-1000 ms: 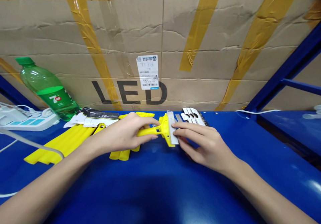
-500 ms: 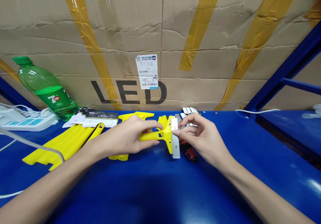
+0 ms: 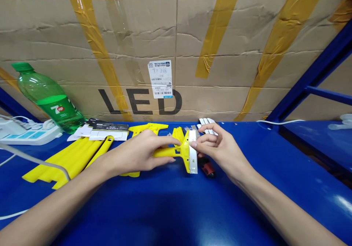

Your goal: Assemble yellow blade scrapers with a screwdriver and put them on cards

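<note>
One yellow plastic scraper (image 3: 176, 152) lies across the centre of the blue desk (image 3: 165, 209), held just above its surface, with one metal blade (image 3: 193, 158) along its head. The left hand (image 3: 134, 156) is closed around the scraper's handle. The right hand (image 3: 220, 147) is partly open, its fingertips (image 3: 200, 146) against the blade end; whether it grips cannot be determined.

Nearby items:
- One red-and-black tool (image 3: 206, 167), just beside the right hand.
- One group of white pieces (image 3: 206, 125), beyond the right hand.
- One group of overlapping yellow handles (image 3: 66, 161), count unclear.
- One stack of packaging cards (image 3: 107, 130).
- One green 7UP bottle (image 3: 46, 99).
- One power strip (image 3: 27, 137).
</note>
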Available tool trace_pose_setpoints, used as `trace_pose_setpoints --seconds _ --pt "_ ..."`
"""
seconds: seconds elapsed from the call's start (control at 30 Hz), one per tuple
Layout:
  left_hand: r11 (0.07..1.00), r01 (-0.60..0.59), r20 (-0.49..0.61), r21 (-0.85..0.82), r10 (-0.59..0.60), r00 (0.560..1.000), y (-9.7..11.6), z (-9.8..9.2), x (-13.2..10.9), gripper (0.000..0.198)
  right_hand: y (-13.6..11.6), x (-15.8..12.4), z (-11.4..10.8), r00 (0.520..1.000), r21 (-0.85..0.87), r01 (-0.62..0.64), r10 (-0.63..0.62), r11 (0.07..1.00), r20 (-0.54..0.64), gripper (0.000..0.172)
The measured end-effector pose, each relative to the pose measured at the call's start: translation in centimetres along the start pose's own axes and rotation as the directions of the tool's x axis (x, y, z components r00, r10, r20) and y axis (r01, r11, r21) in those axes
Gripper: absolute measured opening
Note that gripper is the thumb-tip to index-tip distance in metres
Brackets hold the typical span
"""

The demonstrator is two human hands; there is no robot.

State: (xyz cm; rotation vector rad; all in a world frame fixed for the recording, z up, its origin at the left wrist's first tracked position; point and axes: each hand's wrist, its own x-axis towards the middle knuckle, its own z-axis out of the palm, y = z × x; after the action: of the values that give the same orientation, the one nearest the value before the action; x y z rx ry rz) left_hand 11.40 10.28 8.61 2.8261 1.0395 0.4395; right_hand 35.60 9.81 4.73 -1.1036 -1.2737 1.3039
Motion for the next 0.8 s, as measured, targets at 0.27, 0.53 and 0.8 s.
trace_pose_setpoints --seconds 0.27,0.53,0.8 --pt "1.0 0.026 -0.003 -0.003 -0.026 1.0 -0.4 0.2 0.0 0.037 -0.2 -0.1 0.2 0.999 0.028 -0.032 0.032 0.999 0.001 0.052" --pt "1.0 0.017 -0.006 -0.024 -0.017 1.0 -0.7 0.0 0.0 0.036 -0.4 0.1 0.1 0.998 0.036 -0.065 0.065 0.997 -0.004 0.046" --pt "0.996 0.082 0.063 -0.041 -0.08 0.995 -1.4 -0.7 0.0 0.041 -0.3 0.4 0.1 0.999 -0.025 -0.042 0.041 0.999 -0.035 0.039"
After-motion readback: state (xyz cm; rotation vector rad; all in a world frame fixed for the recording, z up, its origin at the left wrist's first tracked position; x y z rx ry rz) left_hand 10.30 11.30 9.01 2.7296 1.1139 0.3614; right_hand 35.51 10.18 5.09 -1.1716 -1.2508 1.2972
